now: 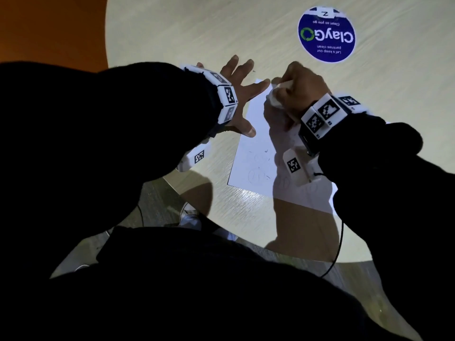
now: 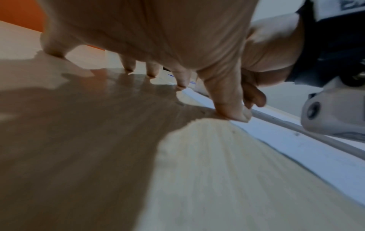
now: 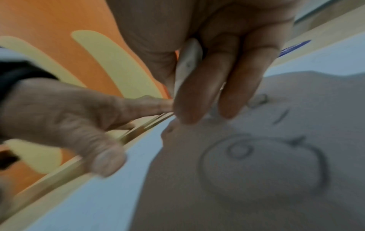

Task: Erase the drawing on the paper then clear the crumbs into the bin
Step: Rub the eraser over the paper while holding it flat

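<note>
On the table (image 1: 369, 119), left hand (image 1: 242, 94) splayed; right hand (image 1: 299, 89) grips eraser (image 3: 188, 62).

sleeves (image 1: 123, 114): black | wristbands (image 1: 322, 114): white, black-square markers | cable (image 1: 337, 254): black

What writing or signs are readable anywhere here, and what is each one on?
"ClayGo", upside down to the head view, with a green recycling-arrows sign: round blue sticker on the table.
"Clean as you go": same sticker.
"Let's keep our pantries clean": same sticker.
"Z" or "N": white tab at the sticker's edge.
Black-and-white square codes on the wrist bands: patterns, no words.
Paper: pencil drawing only, no text.
</note>
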### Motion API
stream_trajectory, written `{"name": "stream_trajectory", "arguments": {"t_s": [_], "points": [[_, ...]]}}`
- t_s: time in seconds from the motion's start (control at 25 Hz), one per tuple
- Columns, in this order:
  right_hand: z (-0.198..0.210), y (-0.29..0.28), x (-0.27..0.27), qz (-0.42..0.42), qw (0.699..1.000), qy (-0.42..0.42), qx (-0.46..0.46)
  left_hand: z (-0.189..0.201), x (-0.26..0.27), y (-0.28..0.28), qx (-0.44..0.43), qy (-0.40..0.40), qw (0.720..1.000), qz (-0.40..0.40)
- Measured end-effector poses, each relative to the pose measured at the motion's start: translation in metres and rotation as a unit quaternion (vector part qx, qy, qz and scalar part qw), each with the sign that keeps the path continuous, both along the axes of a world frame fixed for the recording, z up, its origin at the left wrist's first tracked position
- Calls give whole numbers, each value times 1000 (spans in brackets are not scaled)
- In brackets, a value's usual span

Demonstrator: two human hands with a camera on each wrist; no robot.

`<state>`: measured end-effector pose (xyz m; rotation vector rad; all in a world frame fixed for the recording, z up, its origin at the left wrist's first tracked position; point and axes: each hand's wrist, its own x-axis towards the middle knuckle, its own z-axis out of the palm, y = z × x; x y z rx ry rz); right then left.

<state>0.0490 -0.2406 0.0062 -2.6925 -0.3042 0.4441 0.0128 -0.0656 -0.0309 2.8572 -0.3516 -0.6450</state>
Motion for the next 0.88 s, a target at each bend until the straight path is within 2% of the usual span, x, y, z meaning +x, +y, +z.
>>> {"name": "stream_trajectory", "arguments": {"t_s": [0.12,0.24,0.4,0.52,0.64,0.72,0.8,0.88], "points": [[1,1,-4,24,999,33,-10,3,0,-2,7,8,1000,1],[5,-1,5,-23,1000,-9,-15,5,0,-3,16,8,1000,1],[0,2,0,16,1000,13,-22,4,-1,-2,12,3,1000,-7],[2,-1,5,-34,999,-34,-17,6,-1,-3,12,5,1000,-7],[-1,1,0,5,1000,0,-23,6,-1,-1,0,1,1000,-6],[-1,1,-3,-7,1000,20,-16,7,-3,-1,5,0,1000,-10],[5,-3,2,-35,999,-15,-20,6,-4,-2,-1,0,1000,-8],[6,-4,2,-31,999,-15,-27,5,-3,-2,-11,-7,1000,-7]]}}
